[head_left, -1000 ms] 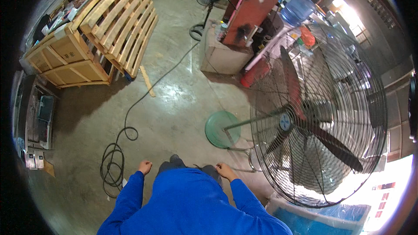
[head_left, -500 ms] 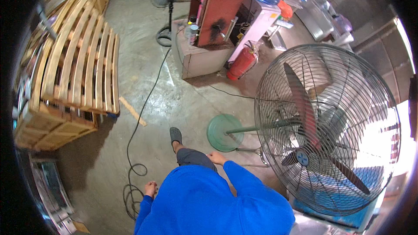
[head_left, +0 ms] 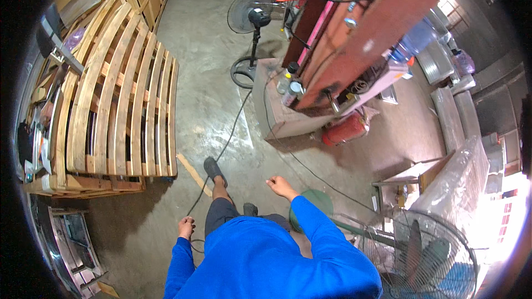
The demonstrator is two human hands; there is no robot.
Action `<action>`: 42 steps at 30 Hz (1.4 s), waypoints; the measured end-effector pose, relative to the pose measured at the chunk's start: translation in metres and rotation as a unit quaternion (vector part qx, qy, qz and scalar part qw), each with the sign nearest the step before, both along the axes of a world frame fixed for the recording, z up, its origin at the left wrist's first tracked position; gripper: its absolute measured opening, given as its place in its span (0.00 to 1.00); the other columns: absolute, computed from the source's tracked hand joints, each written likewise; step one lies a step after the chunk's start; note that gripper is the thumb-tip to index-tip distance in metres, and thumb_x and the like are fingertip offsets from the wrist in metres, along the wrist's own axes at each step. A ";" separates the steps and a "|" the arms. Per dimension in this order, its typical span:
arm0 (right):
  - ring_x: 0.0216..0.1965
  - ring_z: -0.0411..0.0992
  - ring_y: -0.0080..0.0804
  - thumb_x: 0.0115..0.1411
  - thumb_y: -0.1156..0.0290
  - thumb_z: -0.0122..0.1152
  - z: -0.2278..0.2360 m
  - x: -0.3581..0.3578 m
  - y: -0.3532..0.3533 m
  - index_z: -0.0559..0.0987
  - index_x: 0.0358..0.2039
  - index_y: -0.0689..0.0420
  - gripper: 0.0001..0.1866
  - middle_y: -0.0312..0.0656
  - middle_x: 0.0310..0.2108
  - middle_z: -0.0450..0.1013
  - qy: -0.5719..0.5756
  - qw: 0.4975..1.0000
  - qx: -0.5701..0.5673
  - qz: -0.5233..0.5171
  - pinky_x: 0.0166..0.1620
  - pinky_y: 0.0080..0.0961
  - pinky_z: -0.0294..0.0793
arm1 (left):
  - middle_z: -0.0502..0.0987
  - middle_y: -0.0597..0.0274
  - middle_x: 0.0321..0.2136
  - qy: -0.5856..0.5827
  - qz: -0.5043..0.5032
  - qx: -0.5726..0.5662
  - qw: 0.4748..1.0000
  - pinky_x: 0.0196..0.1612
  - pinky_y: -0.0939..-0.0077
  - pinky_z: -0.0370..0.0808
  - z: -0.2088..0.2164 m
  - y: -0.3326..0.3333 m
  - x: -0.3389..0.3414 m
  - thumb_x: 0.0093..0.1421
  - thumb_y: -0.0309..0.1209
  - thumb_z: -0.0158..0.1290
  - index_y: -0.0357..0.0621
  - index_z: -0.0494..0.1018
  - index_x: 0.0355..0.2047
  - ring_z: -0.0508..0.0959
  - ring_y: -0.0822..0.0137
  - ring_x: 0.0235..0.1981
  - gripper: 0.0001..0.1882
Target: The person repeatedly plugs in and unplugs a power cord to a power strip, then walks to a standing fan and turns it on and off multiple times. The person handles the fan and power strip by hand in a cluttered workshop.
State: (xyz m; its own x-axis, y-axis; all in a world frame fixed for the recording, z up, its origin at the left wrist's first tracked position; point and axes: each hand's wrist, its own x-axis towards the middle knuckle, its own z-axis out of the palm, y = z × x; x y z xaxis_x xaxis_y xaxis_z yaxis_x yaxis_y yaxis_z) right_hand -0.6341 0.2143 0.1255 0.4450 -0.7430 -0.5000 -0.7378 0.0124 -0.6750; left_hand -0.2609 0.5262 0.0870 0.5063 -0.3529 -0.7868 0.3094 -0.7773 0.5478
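Over the last second the person has stepped forward, so the large caged fan (head_left: 438, 249), its green base (head_left: 320, 200) beside the right hand (head_left: 282, 187), now stands lower right. Both hands are loosely curled, apparently holding nothing, the left hand (head_left: 186, 227) near the black cable (head_left: 224, 147). Grey concrete floor (head_left: 194, 39) separates a slatted pallet (head_left: 121, 111) from a red column (head_left: 382, 39).

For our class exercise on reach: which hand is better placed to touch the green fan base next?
Probably the right hand: it appears empty, and its blue sleeve partly overlaps the green fan base in this view. The left hand is well off to the left, farther from it.
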 end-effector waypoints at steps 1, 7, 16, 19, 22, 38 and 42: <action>0.39 0.75 0.54 0.62 0.54 0.52 -0.006 0.010 -0.017 0.79 0.38 0.63 0.22 0.58 0.36 0.76 0.028 1.000 0.006 0.003 0.43 0.44 0.71 | 0.77 0.65 0.31 -0.006 -0.012 0.010 1.000 0.22 0.78 0.67 -0.008 -0.017 0.013 0.63 0.37 0.48 0.44 0.74 0.40 0.75 0.70 0.24 0.12; 0.38 0.75 0.57 0.59 0.54 0.53 -0.048 0.060 -0.072 0.80 0.34 0.65 0.23 0.59 0.33 0.76 0.174 0.980 0.067 0.076 0.42 0.46 0.71 | 0.76 0.63 0.23 0.002 -0.076 0.062 0.995 0.21 0.75 0.69 -0.041 -0.123 0.106 0.58 0.36 0.51 0.43 0.76 0.32 0.75 0.68 0.21 0.10; 0.42 0.74 0.57 0.62 0.55 0.51 -0.023 0.208 -0.237 0.80 0.37 0.63 0.22 0.60 0.36 0.76 0.080 0.986 0.070 -0.125 0.46 0.43 0.71 | 0.74 0.63 0.17 -0.093 -0.165 -0.014 0.982 0.24 0.73 0.68 -0.014 -0.405 0.303 0.57 0.32 0.51 0.37 0.75 0.27 0.72 0.71 0.19 0.10; 0.41 0.74 0.56 0.63 0.55 0.51 -0.022 0.251 -0.304 0.79 0.38 0.63 0.21 0.58 0.35 0.76 0.065 0.981 0.099 -0.153 0.45 0.43 0.71 | 0.74 0.65 0.18 -0.115 -0.199 -0.077 0.970 0.25 0.74 0.69 -0.009 -0.520 0.352 0.59 0.34 0.51 0.39 0.75 0.28 0.72 0.72 0.20 0.10; 0.49 0.72 0.55 0.63 0.47 0.47 -0.034 0.288 -0.374 0.78 0.44 0.62 0.28 0.59 0.43 0.74 0.096 0.975 0.129 -0.153 0.52 0.41 0.68 | 0.75 0.65 0.20 -0.134 -0.235 -0.086 0.959 0.27 0.75 0.72 -0.015 -0.625 0.383 0.61 0.34 0.52 0.38 0.76 0.31 0.74 0.72 0.22 0.11; 0.43 0.73 0.57 0.59 0.44 0.49 -0.094 0.402 -0.775 0.80 0.38 0.64 0.31 0.58 0.41 0.76 -0.002 0.996 0.061 -0.061 0.46 0.46 0.71 | 0.75 0.67 0.21 0.053 -0.242 -0.082 0.965 0.27 0.78 0.70 -0.018 -1.019 0.512 0.61 0.36 0.53 0.41 0.77 0.26 0.73 0.75 0.23 0.12; 0.38 0.75 0.57 0.59 0.54 0.51 -0.111 0.433 -0.797 0.81 0.40 0.60 0.22 0.54 0.39 0.77 0.158 0.963 0.171 -0.138 0.43 0.47 0.73 | 0.81 0.48 0.35 -0.217 -0.613 -0.029 0.759 0.45 0.69 0.74 -0.045 -1.170 0.584 0.59 0.39 0.50 0.37 0.79 0.38 0.80 0.60 0.38 0.18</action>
